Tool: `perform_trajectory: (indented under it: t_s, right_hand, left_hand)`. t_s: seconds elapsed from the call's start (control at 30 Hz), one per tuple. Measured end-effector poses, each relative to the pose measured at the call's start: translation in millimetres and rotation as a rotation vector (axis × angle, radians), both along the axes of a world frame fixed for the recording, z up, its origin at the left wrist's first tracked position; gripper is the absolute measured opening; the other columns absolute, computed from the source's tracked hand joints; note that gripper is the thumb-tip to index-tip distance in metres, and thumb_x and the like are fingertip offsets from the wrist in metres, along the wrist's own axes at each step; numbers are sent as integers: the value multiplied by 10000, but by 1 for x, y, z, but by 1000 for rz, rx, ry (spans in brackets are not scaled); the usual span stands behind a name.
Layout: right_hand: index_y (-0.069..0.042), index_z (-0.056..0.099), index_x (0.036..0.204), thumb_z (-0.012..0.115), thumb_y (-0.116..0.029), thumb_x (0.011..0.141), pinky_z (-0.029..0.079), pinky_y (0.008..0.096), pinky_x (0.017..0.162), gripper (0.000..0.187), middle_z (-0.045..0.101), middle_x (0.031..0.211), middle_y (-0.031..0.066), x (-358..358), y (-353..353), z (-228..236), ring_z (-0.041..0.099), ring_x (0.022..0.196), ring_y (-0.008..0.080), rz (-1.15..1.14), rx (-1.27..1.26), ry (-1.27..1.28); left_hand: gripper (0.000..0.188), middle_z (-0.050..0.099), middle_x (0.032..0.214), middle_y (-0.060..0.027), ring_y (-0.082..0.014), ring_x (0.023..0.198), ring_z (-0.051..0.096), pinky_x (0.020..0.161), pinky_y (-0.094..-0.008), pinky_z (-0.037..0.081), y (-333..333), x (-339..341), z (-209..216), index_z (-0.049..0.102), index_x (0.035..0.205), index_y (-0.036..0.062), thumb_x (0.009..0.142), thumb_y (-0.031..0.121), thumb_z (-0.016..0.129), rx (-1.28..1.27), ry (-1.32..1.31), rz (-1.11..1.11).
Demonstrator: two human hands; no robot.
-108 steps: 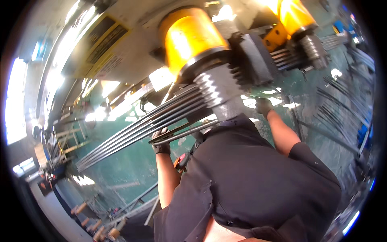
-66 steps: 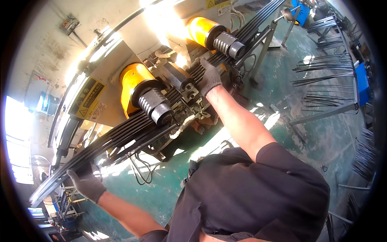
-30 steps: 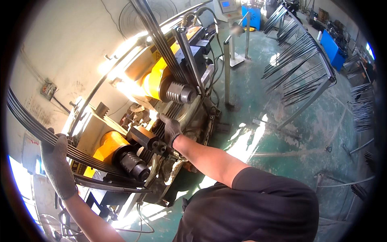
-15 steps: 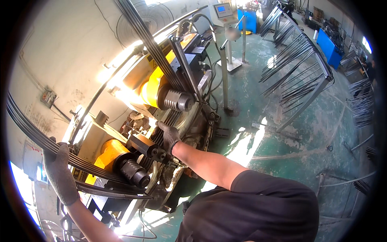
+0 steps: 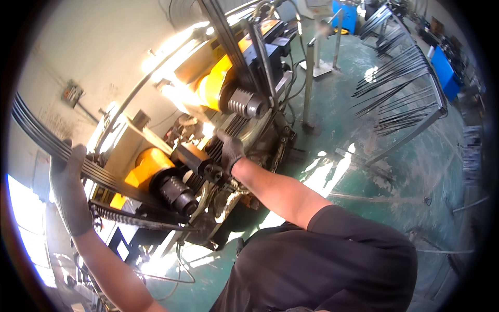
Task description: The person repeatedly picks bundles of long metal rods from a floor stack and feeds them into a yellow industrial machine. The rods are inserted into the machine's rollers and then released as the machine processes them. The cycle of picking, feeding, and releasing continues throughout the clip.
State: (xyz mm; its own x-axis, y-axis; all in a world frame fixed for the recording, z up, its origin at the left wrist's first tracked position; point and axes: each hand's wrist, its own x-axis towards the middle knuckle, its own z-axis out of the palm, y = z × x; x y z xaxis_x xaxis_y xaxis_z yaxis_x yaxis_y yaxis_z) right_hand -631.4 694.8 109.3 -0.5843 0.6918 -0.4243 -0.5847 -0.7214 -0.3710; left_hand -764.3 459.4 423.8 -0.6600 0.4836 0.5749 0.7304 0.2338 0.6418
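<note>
A bundle of several dark metal rods (image 5: 44,138) is bent at two places in a bending machine. One end rises to the left and the other (image 5: 227,44) stands up at the far side. My left hand (image 5: 71,192), in a grey knit glove, is closed round the left stretch, its thumb up and its fingers partly behind the rods. In a like glove, my right hand (image 5: 231,152) grips the middle stretch, beside a dark clamp block (image 5: 193,158); its fingertips are hidden. Two yellow bending heads (image 5: 150,169) (image 5: 214,86) with ridged dark rollers (image 5: 176,193) (image 5: 247,103) hold the bends.
A coil spring (image 5: 127,217) runs along the machine's near side. Behind it is a pale wall (image 5: 67,47) with a switch box (image 5: 72,93). At right, a metal rack (image 5: 405,138) carries many bent rods above a worn green floor (image 5: 384,203). An upright post (image 5: 309,86) stands between.
The view has shifted, so the machine and rack now appear higher and further right. Both hands stay on the rods, and the bends look the same.
</note>
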Motion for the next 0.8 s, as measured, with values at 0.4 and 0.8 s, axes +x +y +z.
perform_trajectory:
  t_s: [0.4,0.8]
  right_hand:
    - [-86,681,1034,650,-248,1033,608,428,669,165,680,831,54,-8,-8,4,694,694,253,38,-92,54]
    - [-42,664,1030,598,-237,1083,610,374,762,213,729,893,96,-16,12,-84,733,804,244,150,190,0]
  left_hand:
    - [428,769,1028,-121,-209,1014,734,1013,-364,510,-22,-2,23,748,1160,4,968,387,747,28,-28,77]
    - [392,779,1065,-129,-228,988,768,951,-332,590,-43,-12,11,670,1331,-10,981,152,740,-73,-66,24]
